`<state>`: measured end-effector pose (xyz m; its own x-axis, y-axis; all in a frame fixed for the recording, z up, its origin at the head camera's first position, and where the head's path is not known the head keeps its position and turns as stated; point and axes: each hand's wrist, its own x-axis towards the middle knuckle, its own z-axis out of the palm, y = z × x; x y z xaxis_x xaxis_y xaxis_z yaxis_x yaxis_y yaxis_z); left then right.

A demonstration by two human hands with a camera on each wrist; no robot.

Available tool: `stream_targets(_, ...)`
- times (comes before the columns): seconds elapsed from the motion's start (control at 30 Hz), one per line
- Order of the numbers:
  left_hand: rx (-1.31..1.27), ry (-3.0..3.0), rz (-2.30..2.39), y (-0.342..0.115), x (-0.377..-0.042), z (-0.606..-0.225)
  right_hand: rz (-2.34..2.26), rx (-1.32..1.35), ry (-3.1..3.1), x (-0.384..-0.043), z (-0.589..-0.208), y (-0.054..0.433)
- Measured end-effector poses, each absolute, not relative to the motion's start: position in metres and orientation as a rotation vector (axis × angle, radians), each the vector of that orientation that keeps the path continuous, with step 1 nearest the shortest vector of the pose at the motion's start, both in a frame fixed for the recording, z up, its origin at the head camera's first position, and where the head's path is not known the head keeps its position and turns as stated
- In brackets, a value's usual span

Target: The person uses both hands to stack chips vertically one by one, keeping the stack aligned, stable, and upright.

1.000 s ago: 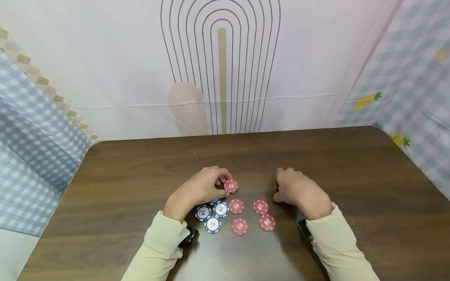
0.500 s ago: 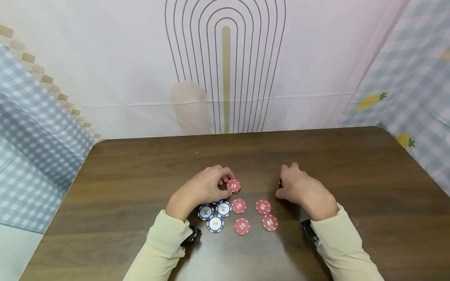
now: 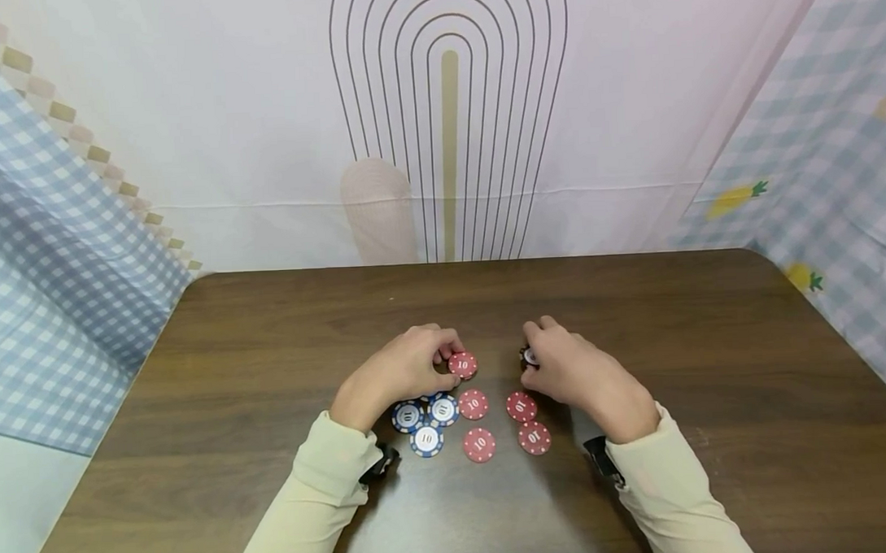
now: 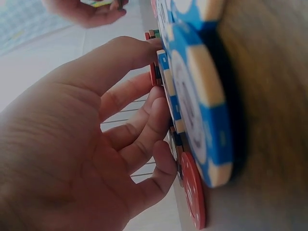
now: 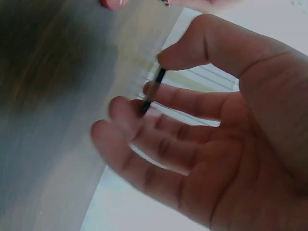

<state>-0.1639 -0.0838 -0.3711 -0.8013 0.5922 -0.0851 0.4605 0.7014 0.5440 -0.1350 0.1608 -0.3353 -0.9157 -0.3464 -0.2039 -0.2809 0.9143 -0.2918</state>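
Observation:
In the head view my left hand (image 3: 396,368) holds a poker chip stack, topped by a red chip (image 3: 463,364) marked 10, between thumb and fingers. The left wrist view shows red and dark edges (image 4: 154,74) beside the fingers; the rest of the stack is hidden. Across a gap to the right, my right hand (image 3: 581,373) pinches a black-and-white poker chip (image 3: 528,357) by its edge. Its dark rim (image 5: 154,91) spans thumb to fingers in the right wrist view, clear of the table. Several blue-and-white chips (image 3: 427,441) lie below my left hand.
Two red chips (image 3: 479,444) lie right of the blue ones, one behind the other. Another red pair (image 3: 534,438) lies below my right hand, nearly touching. All rest on the brown wooden table (image 3: 283,315), with a patterned white cloth (image 3: 262,136) behind it.
My right hand has moved left toward the left hand, and the black-and-white chip in it now shows more. The left hand keeps its hold on the stack. The camera view shifted slightly.

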Motion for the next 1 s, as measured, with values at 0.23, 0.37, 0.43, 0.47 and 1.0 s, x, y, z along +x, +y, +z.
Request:
stream_targets(0.23, 0.840, 2.673, 0.754, -0.084, -0.164, -0.371, -0.496, -0.642, 2.934, -0.132, -0.340, 0.146)
stream_targets(0.37, 0.832, 2.672, 0.754, -0.083, -0.164, -0.371, -0.561, -0.699, 2.954, -0.131, -0.344, 0.139)
stream_targets(0.43, 0.826, 2.672, 0.757, -0.083, -0.164, -0.371, -0.588, -0.728, 2.964, -0.131, -0.346, 0.135)
stream_targets(0.47, 0.824, 2.673, 0.757, -0.083, -0.164, -0.371, -0.605, -0.736, 2.965, -0.131, -0.347, 0.134)
stream_targets(1.0, 0.837, 2.678, 0.685, -0.081, -0.163, -0.370, -0.658, -0.813, 2.873, -0.132, -0.358, 0.124)
